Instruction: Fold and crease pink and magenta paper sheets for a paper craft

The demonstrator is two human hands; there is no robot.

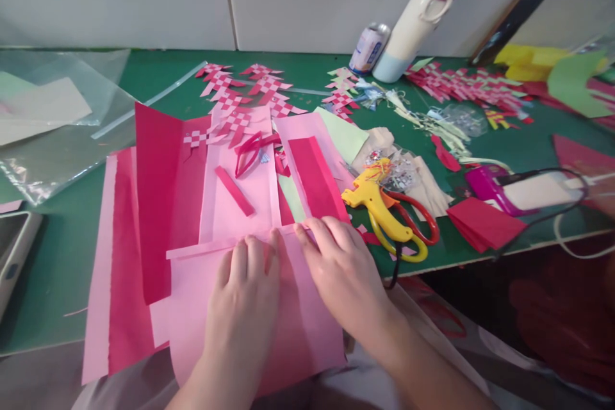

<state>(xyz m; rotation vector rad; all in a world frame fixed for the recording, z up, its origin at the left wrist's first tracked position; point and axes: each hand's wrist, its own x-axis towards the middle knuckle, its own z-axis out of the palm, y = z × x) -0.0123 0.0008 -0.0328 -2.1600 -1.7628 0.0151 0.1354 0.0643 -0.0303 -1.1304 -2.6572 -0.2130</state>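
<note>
A light pink sheet of paper (189, 307) lies at the front edge of the table, its lower part hanging toward my lap. Along its far edge runs a narrow folded strip. My left hand (246, 295) bends its fingers over this fold near the middle, and the fingertips press on it. Just to the right, my right hand (344, 269) grips the same fold with thumb and fingers. Beyond the sheet are a short dark pink paper strip (234, 191), a looped dark pink strip (250, 152) and a folded dark pink piece (319, 179).
Dark pink sheets (158, 205) lie to the left, near a phone (16, 250) and plastic bags (72, 141). Yellow-handled pliers (384, 205) and red-handled scissors (423, 221) rest at right. Woven paper fish (223, 93), a can (369, 48) and a bottle (408, 29) stand behind.
</note>
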